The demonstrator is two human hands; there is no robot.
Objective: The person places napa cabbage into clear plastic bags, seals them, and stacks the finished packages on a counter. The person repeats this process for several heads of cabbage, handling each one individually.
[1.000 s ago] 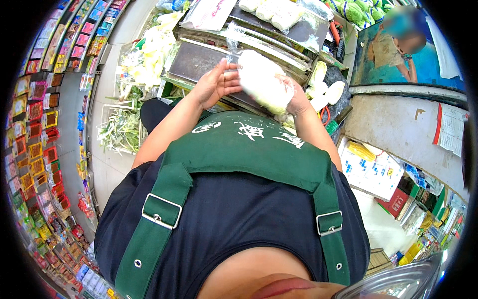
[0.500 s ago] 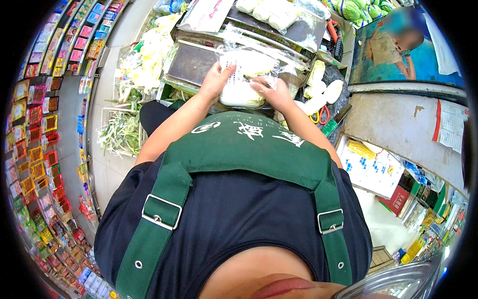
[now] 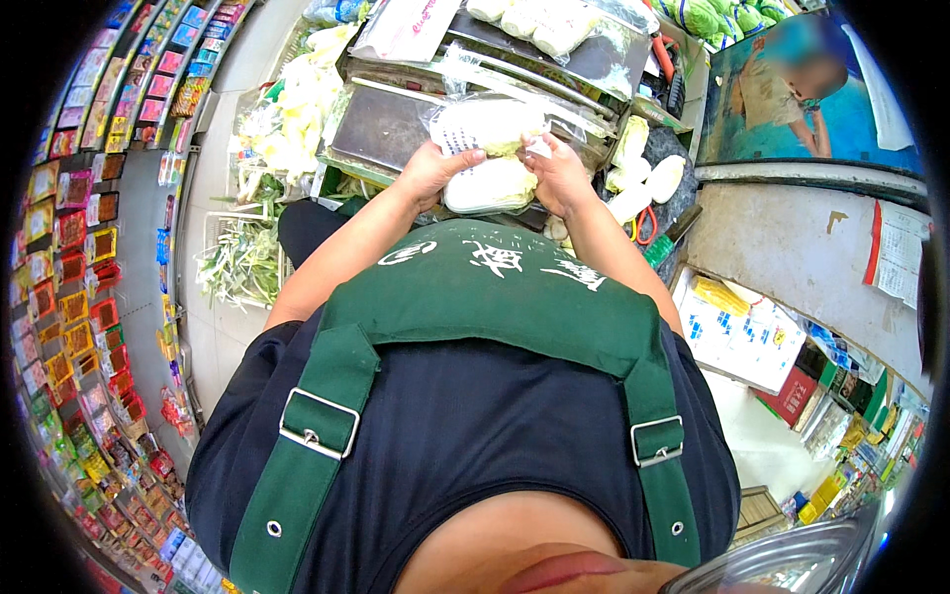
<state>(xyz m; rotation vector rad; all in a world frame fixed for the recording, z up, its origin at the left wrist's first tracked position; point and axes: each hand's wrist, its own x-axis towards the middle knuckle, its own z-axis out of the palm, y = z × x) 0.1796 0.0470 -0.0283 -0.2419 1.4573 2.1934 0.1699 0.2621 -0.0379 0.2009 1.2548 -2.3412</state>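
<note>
Two pale Chinese cabbages (image 3: 490, 186) lie side by side in a clear plastic bag (image 3: 457, 139) with dark printing, just in front of my apron. My left hand (image 3: 430, 173) grips the near left side of the bag, its thumb lying on top. On the other side, my right hand (image 3: 561, 176) pinches a bunched piece of the plastic between thumb and fingers. Beneath and behind the bag is a dark flat plate (image 3: 381, 127) on the work surface.
Several bare cabbages (image 3: 630, 173) lie at the right, near red-and-yellow-handled scissors (image 3: 645, 227) and a green-and-dark tool (image 3: 665, 246). More wrapped cabbages (image 3: 554, 28) rest at the back. Trimmed leaves (image 3: 297, 109) pile up at left, above a leaf-filled basket (image 3: 242, 252).
My right hand has moved from over the bag to its right edge, pulling the plastic in. Both cabbages show more plainly, and the loose film has gathered.
</note>
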